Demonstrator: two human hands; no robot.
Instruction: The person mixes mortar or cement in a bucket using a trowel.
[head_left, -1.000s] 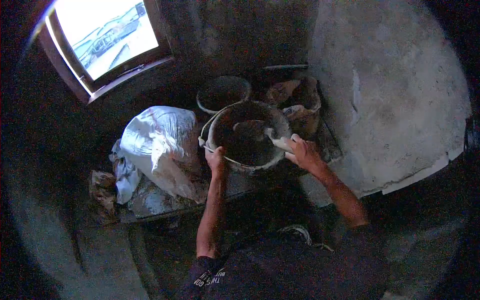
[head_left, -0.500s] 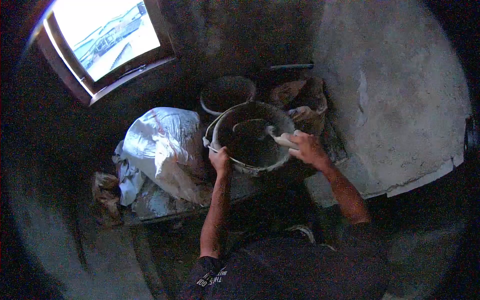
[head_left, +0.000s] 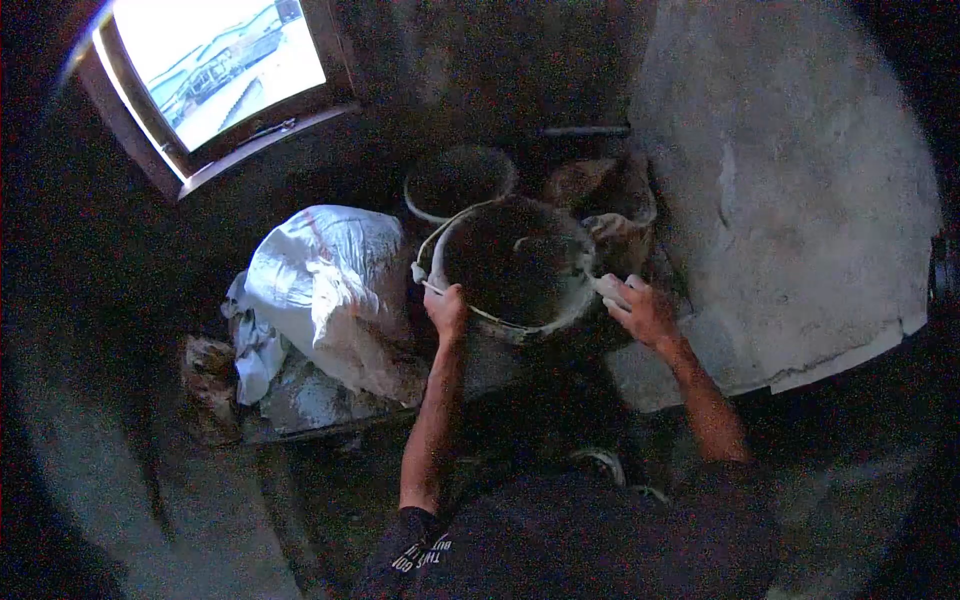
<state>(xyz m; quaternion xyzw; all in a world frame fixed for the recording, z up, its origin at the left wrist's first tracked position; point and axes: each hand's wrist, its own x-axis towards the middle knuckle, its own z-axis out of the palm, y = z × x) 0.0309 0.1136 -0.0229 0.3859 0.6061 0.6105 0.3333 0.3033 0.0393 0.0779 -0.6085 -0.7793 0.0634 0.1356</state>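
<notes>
A round bucket (head_left: pixel 522 330) with a dark inside and a pale, crusted rim stands in the middle. My left hand (head_left: pixel 446 308) is closed on the bucket's thin handle (head_left: pixel 431 244) at the left side of the rim. On the right, my right hand (head_left: pixel 643 306) is wrapped round the pale handle of a tool (head_left: pixel 607 289), whose far end is at the bucket's right inner wall. That end is too dark to make out clearly.
Left of the bucket sits a large white sack (head_left: pixel 325 285), with crumpled bags beside it. A second round container (head_left: pixel 412 203) is behind, and brown bags (head_left: pixel 617 232) lie behind right. A window (head_left: pixel 222 75) is upper left, a grey wall (head_left: pixel 800 200) right.
My right hand and the tool have moved right, from over the inside of the bucket to its right rim. My left hand keeps its hold on the handle. The view has shifted slightly.
</notes>
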